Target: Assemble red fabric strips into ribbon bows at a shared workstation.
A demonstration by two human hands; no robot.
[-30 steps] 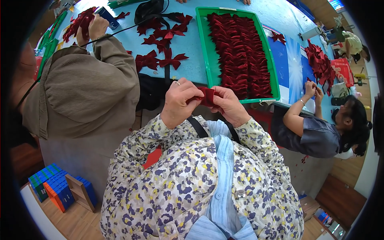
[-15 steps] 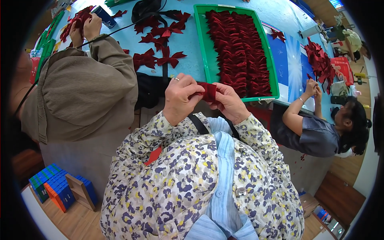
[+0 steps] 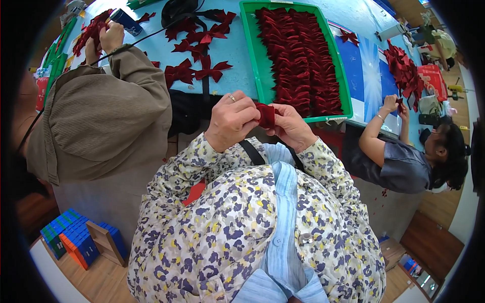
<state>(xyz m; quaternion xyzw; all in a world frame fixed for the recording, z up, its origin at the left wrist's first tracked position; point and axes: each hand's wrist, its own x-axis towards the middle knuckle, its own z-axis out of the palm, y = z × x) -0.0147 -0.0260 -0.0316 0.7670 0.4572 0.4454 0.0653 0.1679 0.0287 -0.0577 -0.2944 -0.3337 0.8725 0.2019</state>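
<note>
Between my two hands, in front of my chest, is a dark red velvet bow (image 3: 265, 115), mostly covered by my fingers. My left hand (image 3: 232, 121), with a ring on one finger, pinches its left side. At its right side my right hand (image 3: 291, 127) grips it between thumb and fingers. Just beyond my hands stands a green tray (image 3: 256, 65) holding tight rows of dark red bows (image 3: 298, 60). To the left of the tray, several loose bows (image 3: 212, 69) lie on the light blue table (image 3: 235, 45).
On the left a person in a brown corduroy jacket (image 3: 108, 121) handles red bows beside a dark blue can (image 3: 125, 21). To the right, another person (image 3: 399, 161) works near a red bow pile (image 3: 402, 68). Blue and orange crates (image 3: 83, 240) stand on the floor, lower left.
My hands stay closed on the red bow, with small finger shifts; more of its face shows now. The view has moved slightly. The person on the right has moved their hands a little apart.
</note>
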